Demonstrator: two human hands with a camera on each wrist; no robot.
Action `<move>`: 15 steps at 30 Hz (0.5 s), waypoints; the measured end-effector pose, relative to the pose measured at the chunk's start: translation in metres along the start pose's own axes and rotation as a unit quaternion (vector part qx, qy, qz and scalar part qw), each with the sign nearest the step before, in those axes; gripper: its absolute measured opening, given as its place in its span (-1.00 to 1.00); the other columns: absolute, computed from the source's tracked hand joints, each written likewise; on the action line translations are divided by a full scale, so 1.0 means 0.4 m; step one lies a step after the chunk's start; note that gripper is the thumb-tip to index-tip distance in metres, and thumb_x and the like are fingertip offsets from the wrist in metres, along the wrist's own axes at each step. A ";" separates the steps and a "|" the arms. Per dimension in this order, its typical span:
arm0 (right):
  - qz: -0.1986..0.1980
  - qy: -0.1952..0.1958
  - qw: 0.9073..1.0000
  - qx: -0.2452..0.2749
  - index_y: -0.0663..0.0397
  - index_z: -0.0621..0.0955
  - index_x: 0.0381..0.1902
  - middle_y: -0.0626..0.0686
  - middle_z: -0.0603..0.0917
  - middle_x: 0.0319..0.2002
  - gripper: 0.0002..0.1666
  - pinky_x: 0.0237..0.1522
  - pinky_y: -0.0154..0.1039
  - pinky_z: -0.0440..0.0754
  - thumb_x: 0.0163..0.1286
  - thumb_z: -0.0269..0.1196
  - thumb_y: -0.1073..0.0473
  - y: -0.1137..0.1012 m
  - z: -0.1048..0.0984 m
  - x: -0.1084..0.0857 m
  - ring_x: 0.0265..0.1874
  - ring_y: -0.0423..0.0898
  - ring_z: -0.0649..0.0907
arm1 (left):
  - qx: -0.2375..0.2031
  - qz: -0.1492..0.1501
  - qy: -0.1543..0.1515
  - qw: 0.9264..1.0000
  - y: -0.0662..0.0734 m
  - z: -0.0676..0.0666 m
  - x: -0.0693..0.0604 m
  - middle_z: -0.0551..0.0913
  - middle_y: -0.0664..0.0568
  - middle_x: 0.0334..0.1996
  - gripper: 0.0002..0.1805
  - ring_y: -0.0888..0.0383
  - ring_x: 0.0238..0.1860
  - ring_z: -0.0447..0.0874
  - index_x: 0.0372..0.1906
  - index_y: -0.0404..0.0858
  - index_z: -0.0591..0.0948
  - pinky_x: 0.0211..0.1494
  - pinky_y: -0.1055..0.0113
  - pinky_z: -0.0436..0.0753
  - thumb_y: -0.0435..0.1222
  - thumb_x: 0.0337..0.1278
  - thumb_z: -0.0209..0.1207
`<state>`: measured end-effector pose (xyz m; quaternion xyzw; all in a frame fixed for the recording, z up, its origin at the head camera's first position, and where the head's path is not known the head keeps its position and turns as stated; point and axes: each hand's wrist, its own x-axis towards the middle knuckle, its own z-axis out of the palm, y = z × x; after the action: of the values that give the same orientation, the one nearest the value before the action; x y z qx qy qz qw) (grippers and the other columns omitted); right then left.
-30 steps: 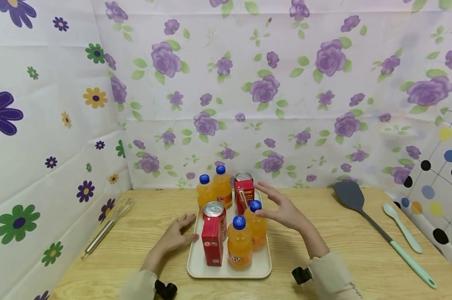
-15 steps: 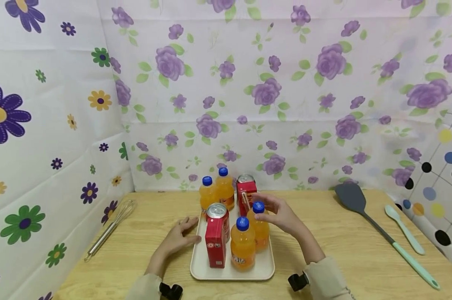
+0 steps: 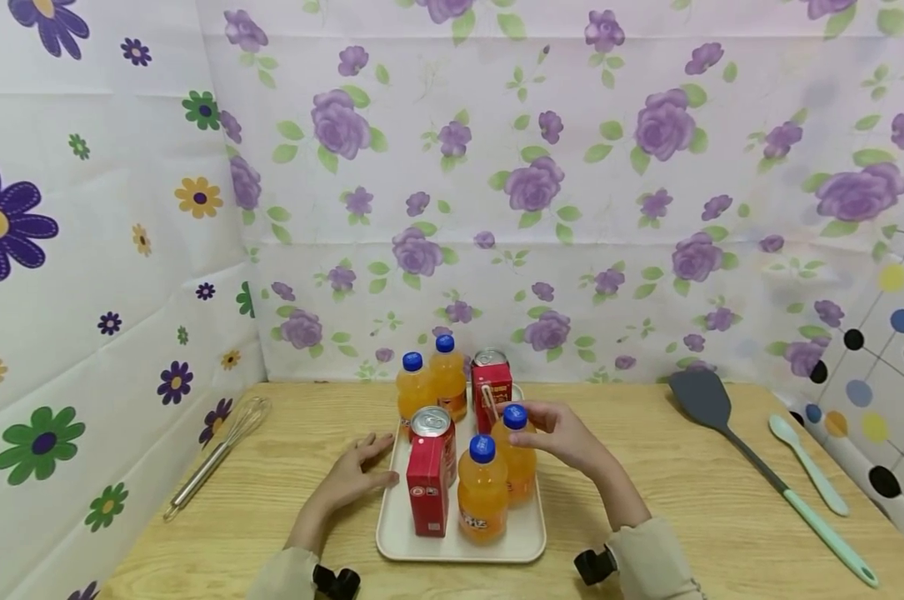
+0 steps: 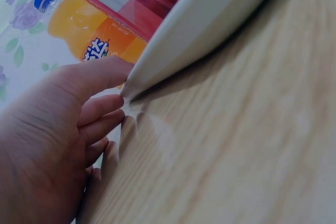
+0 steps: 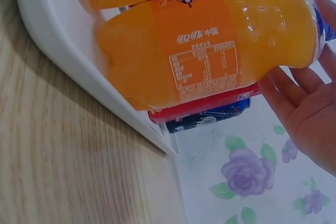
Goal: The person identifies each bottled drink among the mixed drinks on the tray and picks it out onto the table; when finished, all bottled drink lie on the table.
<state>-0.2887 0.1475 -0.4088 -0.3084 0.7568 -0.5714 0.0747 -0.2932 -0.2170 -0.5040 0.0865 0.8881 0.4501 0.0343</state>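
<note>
A cream tray point(image 3: 496, 550) carries several drinks. My right hand point(image 3: 570, 437) holds the neck of the rear right orange soda bottle point(image 3: 521, 467), thumb near its blue cap and fingers behind. That bottle stands upright on the tray; the right wrist view shows its orange label and the hand point(image 5: 320, 116) at its neck. On the left, my left hand point(image 3: 350, 475) rests by the tray's side with loosely spread fingers, their tips touching the rim in the left wrist view. Close to it stand a red drink carton point(image 3: 427, 492) and a red can point(image 3: 433, 423).
Further drinks share the tray: another orange soda bottle point(image 3: 482, 496) in front, two more at the back left, and a red carton with a straw point(image 3: 491, 383) before a can. A whisk point(image 3: 219, 454) lies left; a spatula point(image 3: 744, 450) and a pale green spoon point(image 3: 807, 462) lie right.
My right hand has come left and down from beside the rear right bottle, and its fingers have closed round the neck. The left hand stays at the tray's edge.
</note>
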 end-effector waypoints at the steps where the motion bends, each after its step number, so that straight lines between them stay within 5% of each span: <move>1: 0.002 0.000 1.000 0.006 0.34 0.48 0.26 0.33 0.53 0.26 -0.39 0.13 -0.48 0.59 0.34 0.29 0.14 -0.001 0.001 0.000 0.19 -0.04 0.60 | -0.001 0.002 0.001 1.000 0.000 0.000 -0.001 0.11 -0.32 0.51 -0.22 -0.43 0.53 -0.18 0.39 -0.11 0.42 0.45 -0.46 -0.05 -0.10 -0.01 0.38; 6: 0.010 0.004 1.000 0.027 0.40 0.48 0.24 0.40 0.55 0.21 -0.38 0.04 -0.46 0.65 0.33 0.30 0.14 -0.002 0.003 -0.003 -0.04 -0.37 0.66 | 0.001 0.011 -0.001 1.000 -0.001 -0.002 -0.002 0.11 -0.34 0.50 -0.22 -0.42 0.52 -0.11 0.39 -0.13 0.42 0.45 -0.45 -0.01 -0.10 -0.01 0.38; 15: 0.026 0.016 0.999 0.026 0.36 0.51 0.22 0.37 0.61 0.15 -0.38 0.01 -0.40 0.69 0.30 0.32 0.11 -0.003 0.004 -0.002 -0.11 -0.32 0.69 | 0.006 0.019 -0.002 1.000 0.001 -0.005 -0.001 0.11 -0.34 0.50 -0.22 -0.42 0.52 -0.12 0.39 -0.14 0.41 0.45 -0.46 -0.02 -0.12 0.00 0.38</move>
<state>-0.2869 0.1464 -0.4083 -0.2774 0.7504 -0.5938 0.0849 -0.2929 -0.2182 -0.5026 0.1043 0.8892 0.4447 0.0271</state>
